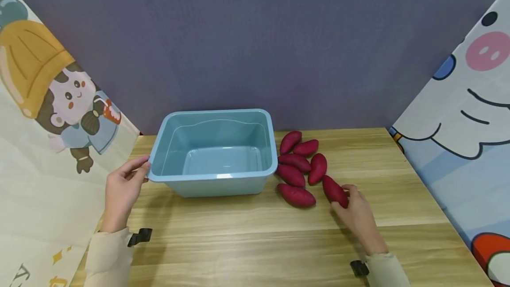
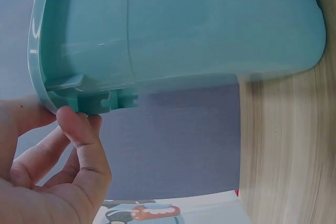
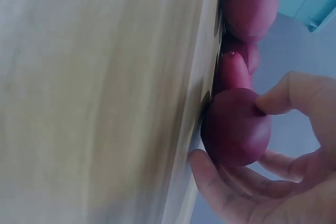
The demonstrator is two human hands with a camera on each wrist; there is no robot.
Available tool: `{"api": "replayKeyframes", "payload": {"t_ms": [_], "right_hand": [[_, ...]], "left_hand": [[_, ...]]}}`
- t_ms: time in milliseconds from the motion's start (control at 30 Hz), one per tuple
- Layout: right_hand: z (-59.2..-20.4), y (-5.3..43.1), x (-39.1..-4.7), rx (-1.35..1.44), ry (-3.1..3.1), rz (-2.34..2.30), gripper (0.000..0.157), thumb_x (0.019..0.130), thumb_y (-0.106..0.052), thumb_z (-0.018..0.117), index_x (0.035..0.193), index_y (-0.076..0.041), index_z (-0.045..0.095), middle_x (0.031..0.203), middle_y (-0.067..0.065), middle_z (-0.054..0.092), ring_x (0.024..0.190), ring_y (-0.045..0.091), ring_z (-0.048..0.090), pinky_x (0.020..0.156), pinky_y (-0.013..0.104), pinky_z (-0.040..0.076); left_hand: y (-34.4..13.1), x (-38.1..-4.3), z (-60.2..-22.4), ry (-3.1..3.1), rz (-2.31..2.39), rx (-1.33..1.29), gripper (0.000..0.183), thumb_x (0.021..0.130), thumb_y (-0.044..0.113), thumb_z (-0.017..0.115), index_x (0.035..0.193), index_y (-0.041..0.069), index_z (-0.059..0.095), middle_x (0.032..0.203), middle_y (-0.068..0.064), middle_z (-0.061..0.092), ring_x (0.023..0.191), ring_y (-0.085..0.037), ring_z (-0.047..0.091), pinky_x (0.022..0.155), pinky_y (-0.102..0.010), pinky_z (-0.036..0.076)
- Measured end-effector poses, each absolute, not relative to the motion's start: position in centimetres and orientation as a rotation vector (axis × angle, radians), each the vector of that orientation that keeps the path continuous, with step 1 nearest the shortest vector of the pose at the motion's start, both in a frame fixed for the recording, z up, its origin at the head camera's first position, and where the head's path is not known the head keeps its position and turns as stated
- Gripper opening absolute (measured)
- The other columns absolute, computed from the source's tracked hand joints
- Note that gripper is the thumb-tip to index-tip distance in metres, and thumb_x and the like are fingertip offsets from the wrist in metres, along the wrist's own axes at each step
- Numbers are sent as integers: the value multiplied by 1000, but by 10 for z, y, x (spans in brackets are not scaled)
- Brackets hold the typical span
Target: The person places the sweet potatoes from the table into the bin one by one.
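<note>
A light blue plastic bin (image 1: 223, 185) stands on the table, its inside bare. My left hand (image 1: 124, 185) pinches the bin's left rim; the left wrist view shows thumb and fingers (image 2: 79, 129) at the rim's corner. To the right of the bin, my right hand (image 1: 356, 216) grips a dark red sweet potato (image 1: 334, 191) between thumb and fingers. In the right wrist view this sweet potato (image 3: 236, 127) is seen end-on, at the table surface. Several more sweet potatoes (image 1: 296, 195) lie in a loose cluster against the bin's right side.
The wooden table (image 1: 239, 242) meets a grey-blue upright panel (image 1: 255, 48) behind the bin. A cartoon-printed sheet (image 1: 48, 145) slopes up at the left, and another printed sheet (image 1: 458, 154) at the right.
</note>
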State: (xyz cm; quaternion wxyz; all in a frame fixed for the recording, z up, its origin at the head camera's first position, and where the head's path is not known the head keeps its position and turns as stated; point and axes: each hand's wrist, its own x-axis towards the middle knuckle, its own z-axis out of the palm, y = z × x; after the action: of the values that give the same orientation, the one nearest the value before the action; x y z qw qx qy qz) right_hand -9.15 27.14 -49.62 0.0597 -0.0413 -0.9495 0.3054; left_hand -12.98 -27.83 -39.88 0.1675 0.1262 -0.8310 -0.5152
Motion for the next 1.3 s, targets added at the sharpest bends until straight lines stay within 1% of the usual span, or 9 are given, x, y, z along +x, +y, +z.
{"api": "replayKeyframes", "payload": {"t_ms": [267,367,433,600,800,967,1067,1200,1300], "right_hand": [[-492,276,-90,-210,-2849,1024,51,90,-17,68,131,7,48,112,30,64,94,37,64,77,48,53],[-486,277,-90,-186,-2813,1080,49,91,-16,67,131,7,49,112,30,64,94,36,65,78,46,53],[-480,278,-92,-133,-2777,1114,48,92,-15,67,131,6,49,113,29,63,94,36,65,77,42,54],[-458,277,-100,12,-2687,1159,48,92,-11,67,133,5,49,114,27,63,95,36,65,69,26,53],[-425,268,-119,169,-2615,1153,46,90,-7,67,132,3,52,117,21,63,97,33,64,71,16,52],[-391,256,-141,293,-2597,1153,45,90,-9,68,132,0,54,118,18,64,95,29,64,68,12,50],[-369,245,-153,343,-2614,1138,47,90,-10,67,134,-3,53,120,14,64,98,25,63,70,16,51],[-343,224,-171,457,-2632,1102,49,89,-9,67,135,-5,51,121,11,63,98,23,63,75,32,56],[-327,206,-186,552,-2627,1096,49,88,-9,66,135,-6,51,121,11,62,98,25,64,76,41,57]], "left_hand": [[-280,-131,-400,-2363,-1487,371,37,98,27,67,127,4,69,111,5,68,79,-1,66,67,-15,55],[-280,-131,-400,-2353,-1499,372,37,98,27,68,127,5,69,112,6,68,80,-1,66,67,-15,54],[-281,-130,-400,-2345,-1510,376,38,97,28,68,127,5,69,112,7,69,80,-1,67,67,-14,54],[-282,-129,-400,-2341,-1527,355,38,97,28,69,127,4,69,111,9,69,81,-1,67,68,-15,55],[-282,-129,-398,-2379,-1529,333,41,98,31,67,129,3,67,117,3,68,85,-4,68,71,-17,56],[-283,-130,-397,-2396,-1559,318,44,99,31,66,130,0,65,121,-3,66,87,-4,69,74,-18,56],[-285,-132,-397,-2387,-1589,298,44,98,29,67,130,-1,64,119,-2,66,88,-4,69,75,-19,56],[-286,-134,-398,-2375,-1611,287,43,98,27,68,129,-2,65,117,0,66,88,-4,68,74,-20,57],[-288,-134,-399,-2370,-1630,298,43,97,27,69,129,-2,65,117,2,65,87,-4,66,71,-20,57]]}}
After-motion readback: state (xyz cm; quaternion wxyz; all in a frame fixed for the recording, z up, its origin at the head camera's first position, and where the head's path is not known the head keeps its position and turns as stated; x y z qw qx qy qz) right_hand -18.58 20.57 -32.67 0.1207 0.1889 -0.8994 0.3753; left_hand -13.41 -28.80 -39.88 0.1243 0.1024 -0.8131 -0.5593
